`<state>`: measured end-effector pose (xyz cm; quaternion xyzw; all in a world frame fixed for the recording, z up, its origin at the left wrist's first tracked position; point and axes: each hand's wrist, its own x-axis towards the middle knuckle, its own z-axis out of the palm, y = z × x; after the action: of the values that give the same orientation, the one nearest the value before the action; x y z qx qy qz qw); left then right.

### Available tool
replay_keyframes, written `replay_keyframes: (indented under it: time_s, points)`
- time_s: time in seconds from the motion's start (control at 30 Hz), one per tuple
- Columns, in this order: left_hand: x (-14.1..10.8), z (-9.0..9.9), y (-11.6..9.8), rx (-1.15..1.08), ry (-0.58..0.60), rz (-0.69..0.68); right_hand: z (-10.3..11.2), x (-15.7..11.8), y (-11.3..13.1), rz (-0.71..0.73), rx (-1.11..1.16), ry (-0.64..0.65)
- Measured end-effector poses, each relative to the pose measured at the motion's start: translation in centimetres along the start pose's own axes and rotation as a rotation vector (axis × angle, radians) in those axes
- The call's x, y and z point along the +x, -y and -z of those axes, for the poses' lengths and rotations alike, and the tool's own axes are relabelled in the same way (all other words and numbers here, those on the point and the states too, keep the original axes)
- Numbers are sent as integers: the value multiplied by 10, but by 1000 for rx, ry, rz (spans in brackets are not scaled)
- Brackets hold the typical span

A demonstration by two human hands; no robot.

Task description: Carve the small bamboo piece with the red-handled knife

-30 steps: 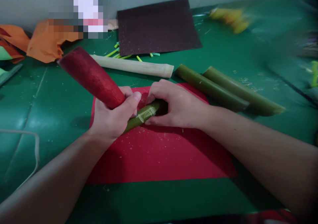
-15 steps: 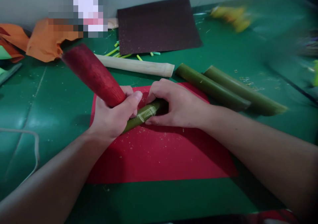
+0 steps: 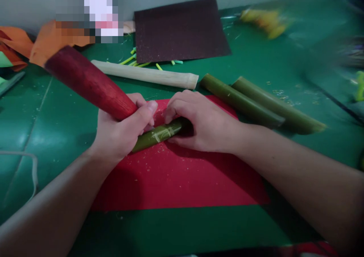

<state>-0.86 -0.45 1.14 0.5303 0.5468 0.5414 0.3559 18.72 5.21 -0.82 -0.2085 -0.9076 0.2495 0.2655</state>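
A red rod [image 3: 91, 84] is gripped by the left hand [image 3: 121, 137]; a green tube [image 3: 156, 135], positioned between both hands, is clasped at one end by the right hand [image 3: 203, 123].

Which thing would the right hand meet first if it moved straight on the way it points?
Beyond the green piece it grips, the right hand would probably meet the left hand, though depth is unclear.
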Motion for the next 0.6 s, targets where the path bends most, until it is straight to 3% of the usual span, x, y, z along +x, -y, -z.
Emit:
replay_keyframes:
  time_s: [0.3,0.6]
  points:
    - [-3,1,-6,16,48,84,0,-3,1,50,-77,52]
    - [4,1,-8,-48,253,115,-3,1,-3,98,-37,25]
